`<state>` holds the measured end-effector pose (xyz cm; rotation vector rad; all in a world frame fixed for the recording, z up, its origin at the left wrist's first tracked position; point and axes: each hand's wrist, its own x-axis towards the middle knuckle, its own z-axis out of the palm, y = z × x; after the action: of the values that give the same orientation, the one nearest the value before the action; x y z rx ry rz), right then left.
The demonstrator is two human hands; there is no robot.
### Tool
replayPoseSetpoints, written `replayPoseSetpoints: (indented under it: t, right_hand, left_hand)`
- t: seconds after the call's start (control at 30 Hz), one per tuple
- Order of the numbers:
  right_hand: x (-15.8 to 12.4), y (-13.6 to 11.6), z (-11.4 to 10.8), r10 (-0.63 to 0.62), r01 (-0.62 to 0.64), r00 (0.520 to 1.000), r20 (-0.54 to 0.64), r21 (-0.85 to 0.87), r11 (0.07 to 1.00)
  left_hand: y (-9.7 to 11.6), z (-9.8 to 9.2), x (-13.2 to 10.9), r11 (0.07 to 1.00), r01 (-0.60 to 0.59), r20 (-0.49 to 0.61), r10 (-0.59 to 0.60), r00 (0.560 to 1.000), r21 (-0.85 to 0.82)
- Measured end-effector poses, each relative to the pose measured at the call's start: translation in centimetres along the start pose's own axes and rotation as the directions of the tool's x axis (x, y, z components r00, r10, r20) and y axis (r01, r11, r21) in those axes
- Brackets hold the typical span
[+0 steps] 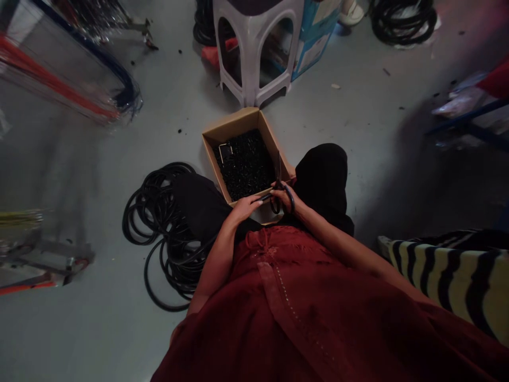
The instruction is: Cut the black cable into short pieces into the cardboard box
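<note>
Entry: long-bladed scissors (279, 170) with dark loop handles, being held upright above the near edge of a cardboard box (234, 124) at frame centre.

Right hand (284, 198): the fingers are wrapping closely through the handle loops, keeping the blades pointing away from the body.

Left hand (243, 208): the fingers are pinching narrowly on a short length of black cord (260, 198), presenting its end at the scissors, directly over the box. Whether the blades are gripping the cord cannot be told.

Working position: both hands are staying close together, with the box standing just beyond the knees, so that the pieces are falling within its walls.

Box contents: a heap of short black cord pieces (244, 164), with a bent metal wire (225, 151) lying on top.

Nearby: a coil of black cord (157, 225) is lying left of the box.
</note>
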<state>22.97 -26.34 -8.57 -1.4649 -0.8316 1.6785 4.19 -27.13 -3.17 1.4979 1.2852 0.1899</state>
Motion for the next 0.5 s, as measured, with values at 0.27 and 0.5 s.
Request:
replayPoseSetpoints:
  t: [0.27,0.5]
  right_hand:
    - [-0.4,0.4,-0.2,-0.006,0.008,1.0,0.025,-0.066,0.998]
    - [-2.8,-0.1,0.2,0.003,0.075,0.976,0.218,-0.349,0.934]
  left_hand:
    - [-1.8,-0.8,1.0,0.993,0.039,-0.312,-0.072,0.947,-0.113]
    - [-1.7,-2.3,1.1,0.977,0.0,-0.481,-0.105,0.87,-0.212]
